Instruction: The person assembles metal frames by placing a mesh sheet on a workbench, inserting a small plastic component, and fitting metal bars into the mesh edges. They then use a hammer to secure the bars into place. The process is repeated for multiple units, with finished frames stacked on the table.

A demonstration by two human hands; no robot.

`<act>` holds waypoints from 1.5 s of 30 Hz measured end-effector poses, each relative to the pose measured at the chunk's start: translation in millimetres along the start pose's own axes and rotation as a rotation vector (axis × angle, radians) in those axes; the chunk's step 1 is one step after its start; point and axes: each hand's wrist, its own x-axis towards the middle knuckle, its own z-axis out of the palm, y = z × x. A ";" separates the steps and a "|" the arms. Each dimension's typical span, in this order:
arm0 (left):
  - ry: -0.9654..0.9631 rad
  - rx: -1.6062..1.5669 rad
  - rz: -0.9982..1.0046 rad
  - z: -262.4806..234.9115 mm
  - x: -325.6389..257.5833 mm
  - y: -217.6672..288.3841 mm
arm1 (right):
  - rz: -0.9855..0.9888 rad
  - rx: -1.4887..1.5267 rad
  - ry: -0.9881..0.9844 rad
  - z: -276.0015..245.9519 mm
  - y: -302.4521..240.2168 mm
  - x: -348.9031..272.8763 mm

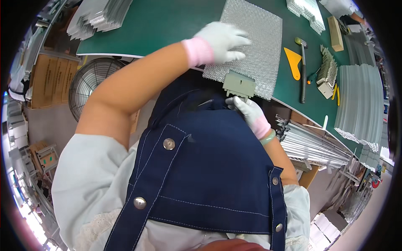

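Note:
A silvery honeycomb-textured metal sheet (261, 39) lies on the green table, its near edge at the table's front. My left hand (224, 42), in a white glove with a pink cuff, is over the sheet's left part with its fingers spread; it holds nothing. At the sheet's near edge is a grey-green rectangular block (238, 85) with a small slot and notched lower edge; I cannot tell its exact kind. My gloved right hand (248, 112) is closed at the underside of this block, its thumb and fingers partly hidden.
Right of the sheet lie a yellow scraper (292, 62), a hammer (302, 69) and a clamp-like row of metal plates (327, 74). Stacked metal sheets (360, 104) stand at the table's right edge, more (102, 14) at far left. A floor fan (94, 85) stands left below.

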 end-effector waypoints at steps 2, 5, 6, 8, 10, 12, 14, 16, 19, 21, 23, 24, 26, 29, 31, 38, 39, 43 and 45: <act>0.057 0.155 0.143 43.4 11.3 -17.3 | -0.012 0.076 0.072 11.2 -2.0 14.1; 0.029 0.209 0.181 54.4 14.9 -24.7 | -0.120 0.224 0.076 23.7 -5.0 24.2; 0.004 0.198 0.166 52.9 14.7 -24.3 | -0.141 0.288 0.065 26.2 -6.0 27.6; -0.011 0.200 0.156 50.8 15.4 -21.3 | -0.188 0.346 0.126 31.7 -5.1 32.5; -0.033 0.196 0.124 49.3 15.6 -20.8 | -0.196 0.371 0.133 29.6 -4.3 37.2; -0.027 0.213 0.123 50.0 18.4 -23.2 | -0.170 0.400 0.086 23.8 -5.9 39.8; -0.038 0.216 0.102 54.5 15.1 -21.1 | -0.135 0.434 0.097 23.5 -3.3 36.6; -0.054 0.221 0.074 49.7 17.6 -16.3 | -0.118 0.473 0.164 23.7 -7.8 33.9; -0.164 0.213 0.037 37.4 24.7 -8.2 | -0.100 0.464 0.151 21.2 -6.9 33.5; -0.314 0.239 0.013 24.6 40.2 1.5 | -0.097 0.467 0.147 21.4 -7.2 33.4; -0.298 0.217 0.026 26.7 43.4 2.1 | -0.108 0.485 0.145 21.8 -7.5 34.5; -0.215 0.185 0.052 31.8 34.5 -2.4 | -0.114 0.472 0.145 22.4 -7.8 35.0; -0.128 0.155 0.075 41.6 32.4 -10.6 | -0.126 0.446 0.145 23.1 -8.6 34.9; -0.141 0.123 0.049 42.8 32.1 -8.7 | -0.146 0.497 0.107 21.3 -4.3 37.2; -0.159 0.076 0.016 41.2 38.8 -5.0 | -0.146 0.469 0.120 21.2 -4.3 36.8; -0.303 0.102 -0.107 24.6 52.9 13.1 | -0.111 0.464 0.142 21.8 -2.5 33.9; -0.252 0.098 -0.054 30.4 50.2 4.3 | -0.126 0.454 0.150 22.0 -6.0 34.9; -0.126 0.121 0.070 41.5 40.2 -8.0 | -0.084 0.532 0.118 23.3 -8.6 33.6; -0.123 0.144 0.055 46.6 32.2 2.3 | -0.037 0.653 0.176 29.9 -11.4 21.3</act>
